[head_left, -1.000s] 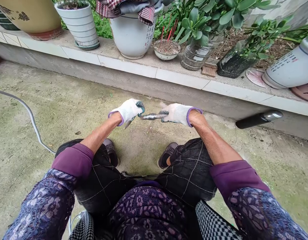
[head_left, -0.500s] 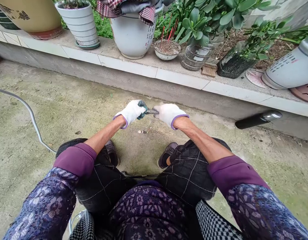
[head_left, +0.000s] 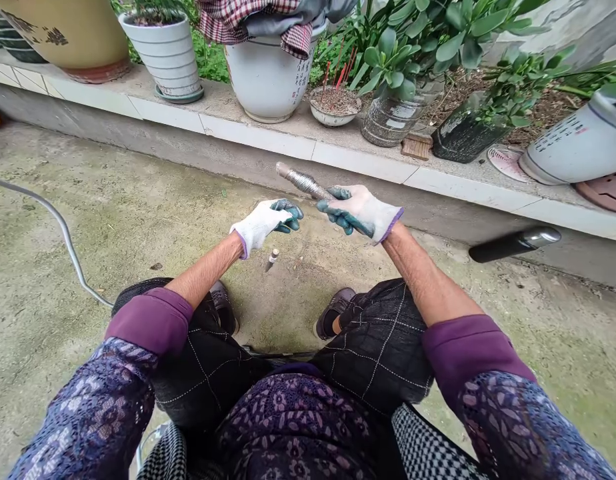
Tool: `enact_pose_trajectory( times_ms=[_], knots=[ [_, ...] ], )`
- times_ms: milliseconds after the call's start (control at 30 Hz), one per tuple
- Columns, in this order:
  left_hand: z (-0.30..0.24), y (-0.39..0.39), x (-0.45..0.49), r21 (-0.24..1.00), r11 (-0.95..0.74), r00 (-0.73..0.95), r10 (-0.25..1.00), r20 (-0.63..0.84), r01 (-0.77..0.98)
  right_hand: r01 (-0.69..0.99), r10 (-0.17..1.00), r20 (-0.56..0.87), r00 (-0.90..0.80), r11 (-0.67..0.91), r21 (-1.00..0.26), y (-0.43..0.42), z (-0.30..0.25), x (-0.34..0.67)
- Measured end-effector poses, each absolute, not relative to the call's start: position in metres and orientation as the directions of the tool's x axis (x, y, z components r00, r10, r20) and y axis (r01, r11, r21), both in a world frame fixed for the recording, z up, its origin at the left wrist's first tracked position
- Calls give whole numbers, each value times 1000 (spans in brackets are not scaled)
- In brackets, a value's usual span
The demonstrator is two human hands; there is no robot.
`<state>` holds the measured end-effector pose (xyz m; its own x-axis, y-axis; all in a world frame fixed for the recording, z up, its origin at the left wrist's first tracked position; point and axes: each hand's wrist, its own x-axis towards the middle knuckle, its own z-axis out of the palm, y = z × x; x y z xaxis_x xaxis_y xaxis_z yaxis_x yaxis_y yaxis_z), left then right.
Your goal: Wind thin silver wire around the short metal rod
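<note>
My right hand (head_left: pixel 358 212), in a white glove with a green-coated palm, is shut on a metal bar with a wire-wound grip (head_left: pixel 302 181), which tilts up and to the left. My left hand (head_left: pixel 268 223), in a matching glove, hangs apart from the bar with its fingers slightly curled and nothing in them. Below it, a short metal peg with a pale top (head_left: pixel 272 259) stands tilted on the concrete ground (head_left: pixel 308 287). The peg's lower end is hard to make out.
A tiled concrete ledge (head_left: pixel 258 137) holds several large pots and plants ahead. A black and silver cylinder (head_left: pixel 514 244) lies on the ground to the right. A grey hose (head_left: pixel 53 207) curves along the left. My dark checked knees (head_left: pixel 378 347) lie below my arms.
My hands have come apart. The right hand has lifted and turned the bar up and to the left, and the left hand no longer touches it. The peg now shows below the left hand.
</note>
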<state>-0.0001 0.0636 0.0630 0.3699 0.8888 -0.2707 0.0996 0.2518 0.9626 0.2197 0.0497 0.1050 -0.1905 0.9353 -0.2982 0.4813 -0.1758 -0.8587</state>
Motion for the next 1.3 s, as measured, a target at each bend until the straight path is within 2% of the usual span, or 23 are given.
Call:
enact_pose_trajectory(
  times_ms=[100,267,367,500,767,867,967,1033,1133,1233,1300],
  knots=[
    [66,66,-3,968,191,391,888,-242,165,407,891,-331,-312,-189,-893,43,115,221],
    [83,59,-12,912,32,346,919,-188,408,536,768,-486,-417,-224,-814,37,122,227],
    [86,58,-15,852,-51,395,900,-187,521,630,724,-518,-456,-148,-762,38,119,234],
    [82,61,-12,785,-25,354,901,-250,619,728,711,-523,-470,-22,-685,39,118,242],
    [90,60,-5,789,50,304,906,-294,612,875,723,-524,-450,238,-422,43,102,230],
    [85,61,-4,827,77,348,882,-317,557,916,803,-448,-392,297,-269,48,93,220],
    [77,62,-5,864,105,393,859,-328,492,956,889,-355,-288,248,-155,54,90,216],
    [74,61,-5,886,129,394,860,-324,446,963,929,-280,-241,192,-190,57,89,217],
    [73,57,-4,911,186,404,850,-337,369,912,966,-185,-180,93,-400,59,88,218],
    [74,54,-2,921,230,403,846,-349,315,727,967,-236,-97,-93,-680,58,89,217],
    [74,55,-3,926,238,375,862,-340,294,573,953,-285,-103,-178,-800,56,90,216]
  ],
)
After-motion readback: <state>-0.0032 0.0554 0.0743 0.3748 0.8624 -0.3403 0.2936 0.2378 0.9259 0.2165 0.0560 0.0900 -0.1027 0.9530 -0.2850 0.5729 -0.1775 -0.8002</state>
